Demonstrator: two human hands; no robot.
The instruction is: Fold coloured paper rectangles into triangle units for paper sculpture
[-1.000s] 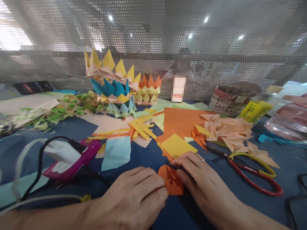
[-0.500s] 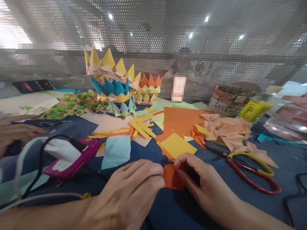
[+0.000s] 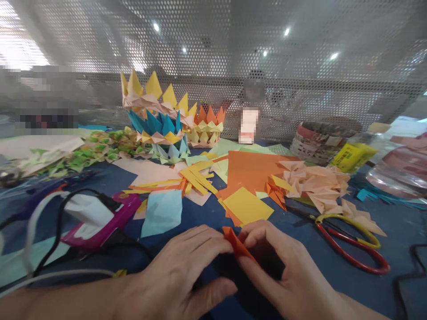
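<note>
One left hand (image 3: 187, 271), one right hand (image 3: 283, 271), one orange fold (image 3: 237, 246), one scissors (image 3: 347, 242).

1. We saw scissors (image 3: 347, 238) lying on the blue table (image 3: 400, 218), right of a yellow square (image 3: 247, 205).
2. We noted a pale blue sheet (image 3: 162, 212) beside a pink glue gun (image 3: 100, 222) at left.
3. We found stacked paper crowns (image 3: 156, 120) by the mesh wall (image 3: 300, 66), peach folds (image 3: 316, 180) near a basket (image 3: 320, 138).

Head-worn view, looking forward and down.
The camera sits just above and behind the left hand (image 3: 180, 275) and right hand (image 3: 283, 271), close at the lower edge, facing across the blue surface (image 3: 400, 222) toward the perforated screen (image 3: 300, 89) beyond.
</note>
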